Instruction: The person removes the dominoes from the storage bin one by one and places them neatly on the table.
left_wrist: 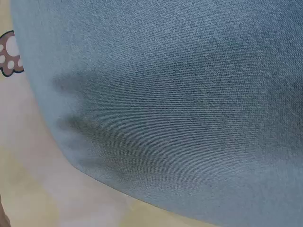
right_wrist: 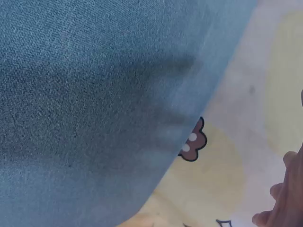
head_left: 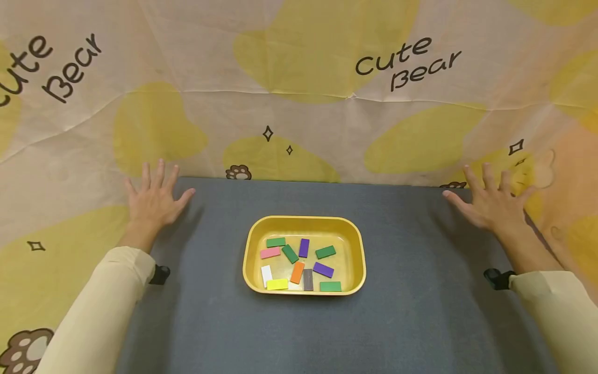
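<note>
A yellow tray (head_left: 249, 244) sits in the middle of a grey mat (head_left: 411, 311) and holds several small coloured blocks, among them green (head_left: 325, 252), purple (head_left: 304, 248), orange (head_left: 297, 272), pink (head_left: 270, 252) and yellow (head_left: 277, 284) ones. My left hand (head_left: 154, 200) lies flat with fingers spread at the mat's far left corner, holding nothing. My right hand (head_left: 490, 202) lies flat with fingers spread at the far right corner, also empty. The right wrist view catches a few fingertips (right_wrist: 284, 198) over the cloth. Both hands are well away from the tray.
A cream cloth (head_left: 299, 78) with yellow patches, paw prints and "Cute Bear" lettering covers the surface around and behind the mat. The wrist views show the grey mat (left_wrist: 189, 94) (right_wrist: 85, 104) up close, with its edge against the cloth.
</note>
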Tool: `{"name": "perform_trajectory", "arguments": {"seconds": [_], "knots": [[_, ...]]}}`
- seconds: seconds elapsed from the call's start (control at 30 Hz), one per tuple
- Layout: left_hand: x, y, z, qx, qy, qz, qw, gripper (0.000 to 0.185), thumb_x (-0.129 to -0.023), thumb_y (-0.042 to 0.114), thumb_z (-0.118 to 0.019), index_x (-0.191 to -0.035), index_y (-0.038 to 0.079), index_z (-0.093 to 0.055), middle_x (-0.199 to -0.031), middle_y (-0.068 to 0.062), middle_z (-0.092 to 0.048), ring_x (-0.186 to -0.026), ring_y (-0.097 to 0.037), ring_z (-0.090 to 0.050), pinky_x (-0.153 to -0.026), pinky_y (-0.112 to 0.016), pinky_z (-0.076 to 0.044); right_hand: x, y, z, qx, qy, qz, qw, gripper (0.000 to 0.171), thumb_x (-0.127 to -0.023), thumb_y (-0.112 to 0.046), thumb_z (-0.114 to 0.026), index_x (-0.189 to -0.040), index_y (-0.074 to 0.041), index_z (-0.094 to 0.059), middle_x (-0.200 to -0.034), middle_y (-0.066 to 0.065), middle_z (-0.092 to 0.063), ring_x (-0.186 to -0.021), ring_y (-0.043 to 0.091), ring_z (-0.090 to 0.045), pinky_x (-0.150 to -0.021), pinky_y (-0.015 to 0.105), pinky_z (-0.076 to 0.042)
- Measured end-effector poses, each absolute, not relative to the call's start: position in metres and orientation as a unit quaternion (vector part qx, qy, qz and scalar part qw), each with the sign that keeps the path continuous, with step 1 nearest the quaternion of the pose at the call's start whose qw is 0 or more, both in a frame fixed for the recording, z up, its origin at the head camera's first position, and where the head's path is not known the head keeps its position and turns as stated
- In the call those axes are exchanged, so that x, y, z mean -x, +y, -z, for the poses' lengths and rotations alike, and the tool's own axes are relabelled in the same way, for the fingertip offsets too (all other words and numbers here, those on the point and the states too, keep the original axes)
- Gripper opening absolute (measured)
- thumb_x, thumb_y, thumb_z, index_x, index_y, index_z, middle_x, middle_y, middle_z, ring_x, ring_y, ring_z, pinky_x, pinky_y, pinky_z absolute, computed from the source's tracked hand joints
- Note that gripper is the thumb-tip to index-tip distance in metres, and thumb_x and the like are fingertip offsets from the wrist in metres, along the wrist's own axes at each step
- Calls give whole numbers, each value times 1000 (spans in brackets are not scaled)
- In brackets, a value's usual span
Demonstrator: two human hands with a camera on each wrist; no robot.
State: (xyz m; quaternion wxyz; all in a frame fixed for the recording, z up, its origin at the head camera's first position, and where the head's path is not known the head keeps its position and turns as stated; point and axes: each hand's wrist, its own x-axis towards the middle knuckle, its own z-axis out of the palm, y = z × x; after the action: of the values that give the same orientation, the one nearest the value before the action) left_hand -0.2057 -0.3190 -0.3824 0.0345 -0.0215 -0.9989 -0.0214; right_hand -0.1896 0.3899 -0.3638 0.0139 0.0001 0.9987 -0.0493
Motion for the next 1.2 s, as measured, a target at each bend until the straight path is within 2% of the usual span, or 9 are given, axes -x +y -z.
{"name": "perform_trajectory", "arguments": {"seconds": [0.2, 0.3, 0.5, 0.67, 0.93, 1.03, 1.2], "knots": [[204, -304, 377, 48, -998, 7, 40, 79, -100, 65, -30, -161, 17, -14, -166, -17, -4, -149, -45, 1, -106, -77, 4, 188, 375, 360, 28, 998, 54, 16, 88, -96, -71, -31, -161, -20, 0, -162, 27, 6, -142, 59, 7, -91, 86, 14], [202, -293, 376, 71, -997, 2, 43, 78, -100, 64, -31, -161, 17, -15, -166, -16, -5, -150, -43, 0, -107, -77, 1, 187, 364, 355, 63, 995, 68, 25, 87, -98, -67, -35, -161, -19, 1, -163, 26, 4, -145, 54, 0, -97, 83, 9], [193, -268, 376, 124, -991, 0, 51, 79, -99, 66, -34, -161, 19, -17, -167, -10, -2, -152, -38, 1, -110, -74, 2, 182, 337, 342, 131, 981, 134, 49, 84, -101, -55, -46, -162, -18, -1, -165, 22, 0, -149, 47, -2, -107, 76, -1], [184, -248, 378, 171, -983, 4, 71, 79, -97, 66, -40, -160, 21, -23, -167, -7, -7, -152, -35, -4, -112, -71, 0, 174, 314, 337, 171, 970, 169, 46, 82, -100, -49, -53, -162, -23, -6, -167, 15, -2, -150, 44, -8, -111, 72, -6], [167, -224, 380, 250, -966, 4, 70, 79, -96, 65, -45, -160, 23, -23, -167, -3, -7, -153, -32, -6, -113, -70, -7, 163, 285, 330, 184, 948, 247, 81, 84, -96, -45, -63, -160, -36, -9, -167, 0, -5, -152, 34, -9, -107, 74, -17], [160, -219, 381, 278, -959, 4, 60, 81, -95, 67, -45, -160, 24, -25, -167, -2, -10, -153, -30, -6, -114, -68, -7, 161, 276, 329, 190, 942, 264, 84, 86, -94, -44, -66, -160, -36, -11, -167, 2, -10, -151, 34, -15, -108, 71, -21], [147, -216, 385, 327, -945, 6, 21, 83, -93, 71, -45, -160, 25, -25, -166, -1, -14, -153, -29, -8, -116, -66, -8, 159, 264, 331, 227, 925, 297, 68, 92, -89, -36, -76, -160, -29, -20, -162, 10, -29, -145, 36, -32, -106, 65, -32]]}}
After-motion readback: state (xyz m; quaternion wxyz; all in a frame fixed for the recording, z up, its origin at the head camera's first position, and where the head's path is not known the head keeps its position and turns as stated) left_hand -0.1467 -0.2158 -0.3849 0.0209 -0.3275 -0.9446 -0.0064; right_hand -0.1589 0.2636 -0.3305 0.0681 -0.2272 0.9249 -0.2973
